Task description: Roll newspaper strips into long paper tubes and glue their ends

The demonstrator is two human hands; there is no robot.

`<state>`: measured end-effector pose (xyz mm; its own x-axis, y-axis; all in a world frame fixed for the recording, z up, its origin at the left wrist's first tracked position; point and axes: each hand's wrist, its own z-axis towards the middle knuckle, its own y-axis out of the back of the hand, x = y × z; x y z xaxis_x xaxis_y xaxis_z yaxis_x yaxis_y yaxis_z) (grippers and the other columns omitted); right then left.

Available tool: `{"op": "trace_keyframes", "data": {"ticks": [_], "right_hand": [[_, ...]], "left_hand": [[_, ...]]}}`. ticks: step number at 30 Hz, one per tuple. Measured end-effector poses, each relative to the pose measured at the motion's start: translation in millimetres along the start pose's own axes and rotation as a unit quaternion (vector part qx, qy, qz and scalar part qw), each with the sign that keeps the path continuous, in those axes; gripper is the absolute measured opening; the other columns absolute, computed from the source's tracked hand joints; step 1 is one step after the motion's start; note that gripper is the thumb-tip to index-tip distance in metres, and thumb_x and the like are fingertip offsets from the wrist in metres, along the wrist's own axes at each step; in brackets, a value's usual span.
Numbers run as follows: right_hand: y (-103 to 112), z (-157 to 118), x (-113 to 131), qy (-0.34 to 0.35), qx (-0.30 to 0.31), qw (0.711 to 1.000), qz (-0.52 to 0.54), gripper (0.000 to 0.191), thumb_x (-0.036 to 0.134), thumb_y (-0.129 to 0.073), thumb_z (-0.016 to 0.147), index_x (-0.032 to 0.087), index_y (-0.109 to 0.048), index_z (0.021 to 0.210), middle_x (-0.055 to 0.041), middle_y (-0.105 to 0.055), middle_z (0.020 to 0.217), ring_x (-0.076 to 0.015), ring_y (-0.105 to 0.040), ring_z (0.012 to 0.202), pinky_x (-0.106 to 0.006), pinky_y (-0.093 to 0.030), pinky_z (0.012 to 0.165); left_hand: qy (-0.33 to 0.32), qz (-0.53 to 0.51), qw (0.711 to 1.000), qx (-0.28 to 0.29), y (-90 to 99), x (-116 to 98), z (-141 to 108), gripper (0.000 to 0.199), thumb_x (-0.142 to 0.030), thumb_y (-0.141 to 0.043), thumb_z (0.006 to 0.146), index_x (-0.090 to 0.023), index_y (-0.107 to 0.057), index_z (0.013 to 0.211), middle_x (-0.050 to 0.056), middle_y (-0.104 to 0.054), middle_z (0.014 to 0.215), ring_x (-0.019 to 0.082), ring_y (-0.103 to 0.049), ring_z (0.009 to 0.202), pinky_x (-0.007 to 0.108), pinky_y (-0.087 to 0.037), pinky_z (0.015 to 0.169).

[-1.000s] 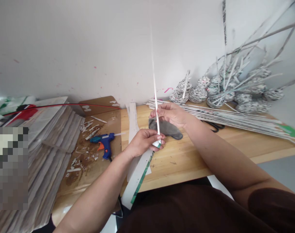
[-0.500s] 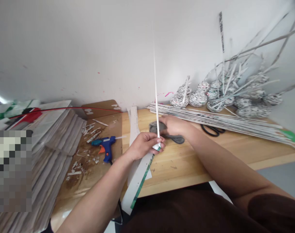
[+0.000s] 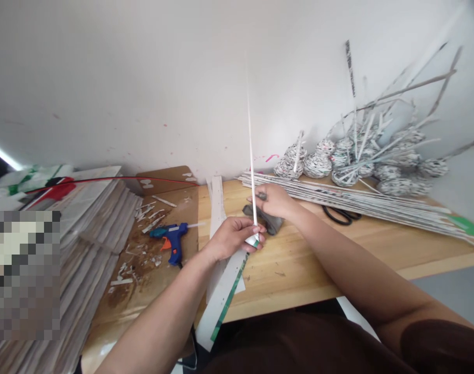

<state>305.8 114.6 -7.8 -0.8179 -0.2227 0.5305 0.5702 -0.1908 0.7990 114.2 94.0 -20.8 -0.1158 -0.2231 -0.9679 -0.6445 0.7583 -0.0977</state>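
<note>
My left hand pinches a paper strip where it turns into a thin white rolled tube. The tube stands up from my fingers against the wall, and the flat, green-edged paper strip hangs down past the table's front edge. Just beyond, my right hand has its fingers curled on a dark grey cloth, part of which droops onto the wooden table. Fingers partly hide the cloth.
A blue glue gun lies left among paper scraps, beside a tall stack of paper. White strips lie behind my left hand. At right are a bundle of paper tubes, black-handled scissors and woven paper shapes.
My right hand has gripped the grey cloth and lifted part of it, so its shape on the table differs. My left hand keeps its pinch on the strip. The view has shifted slightly.
</note>
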Motion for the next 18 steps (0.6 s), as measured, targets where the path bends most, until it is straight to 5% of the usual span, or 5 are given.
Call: {"op": "trace_keyframes", "data": {"ticks": [4,8,11,15,18], "right_hand": [[6,2,-1,0.044,-0.05,0.97,0.232,0.024,0.035,-0.057,0.085,0.019,-0.07,0.096,-0.0072,-0.068,0.104,-0.0199,-0.059,0.101,-0.031,-0.041,0.084],[12,-1,4,0.013,0.072,0.887,0.457,0.032,0.044,-0.057,0.087,0.021,-0.072,0.102,-0.0082,-0.068,0.112,-0.0214,-0.057,0.109,-0.031,-0.043,0.079],[13,-4,9,-0.004,0.081,0.85,0.521,0.026,0.041,-0.069,0.079,0.019,-0.075,0.092,-0.0079,-0.07,0.104,-0.0201,-0.059,0.1,-0.03,-0.043,0.075],[12,-4,13,-0.052,0.048,0.829,0.555,0.021,0.038,-0.078,0.069,0.019,-0.074,0.077,-0.004,-0.071,0.091,-0.0163,-0.061,0.086,-0.027,-0.044,0.069],[12,-4,13,-0.046,0.08,0.829,0.552,0.024,0.04,-0.076,0.072,0.018,-0.074,0.082,-0.0059,-0.071,0.094,-0.0172,-0.061,0.088,-0.027,-0.045,0.069]], "left_hand": [[0.001,-0.003,1.0,0.007,0.6,0,0,0.041,-0.047,-0.069,0.076,-0.011,-0.068,0.096,0.011,-0.068,0.085,0.015,-0.065,0.07,0.024,-0.05,0.057],[0.007,0.004,1.0,0.004,0.8,2,0,0.041,-0.046,-0.068,0.077,-0.012,-0.068,0.098,0.011,-0.068,0.087,0.016,-0.066,0.072,0.025,-0.051,0.059],[0.014,0.014,1.0,0.002,-1.2,1,-1,0.04,-0.046,-0.069,0.076,-0.012,-0.069,0.097,0.011,-0.068,0.086,0.016,-0.065,0.073,0.026,-0.051,0.06],[0.02,0.017,1.0,0.005,-4.1,-3,-2,0.04,-0.046,-0.07,0.074,-0.011,-0.07,0.094,0.01,-0.068,0.084,0.016,-0.065,0.073,0.025,-0.051,0.061],[0.02,0.017,1.0,0.0,-4.0,-3,-2,0.041,-0.047,-0.07,0.074,-0.011,-0.07,0.094,0.011,-0.069,0.084,0.016,-0.065,0.073,0.026,-0.051,0.062]]}}
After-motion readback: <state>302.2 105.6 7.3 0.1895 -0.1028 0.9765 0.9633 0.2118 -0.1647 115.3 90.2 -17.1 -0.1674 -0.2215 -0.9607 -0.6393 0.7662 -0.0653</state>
